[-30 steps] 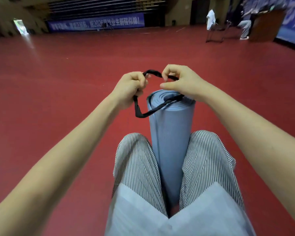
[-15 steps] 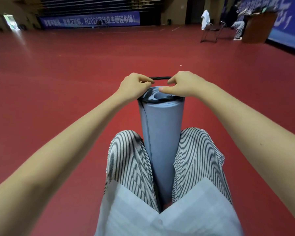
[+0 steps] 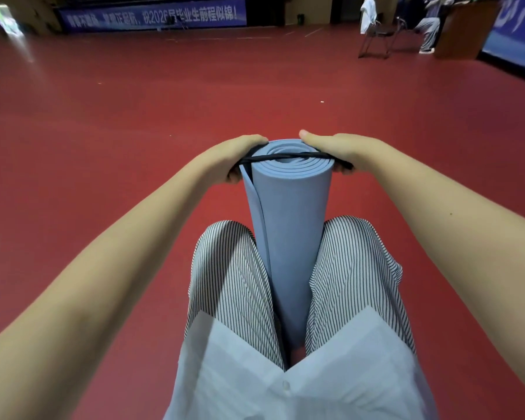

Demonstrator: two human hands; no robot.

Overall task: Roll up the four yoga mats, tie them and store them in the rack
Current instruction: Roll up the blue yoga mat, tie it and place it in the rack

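The far banner reads "祝2026届毕业生前程似锦"; your left hand grips the black strap stretched over the rolled blue yoga mat, upright between your knees; your right hand clamps its other end.

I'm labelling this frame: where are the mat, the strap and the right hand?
mat (image 3: 290, 231): head view, outer side of the roll.
strap (image 3: 285, 157): head view, stretch across the roll's top end.
right hand (image 3: 343, 150): head view, back of the hand.
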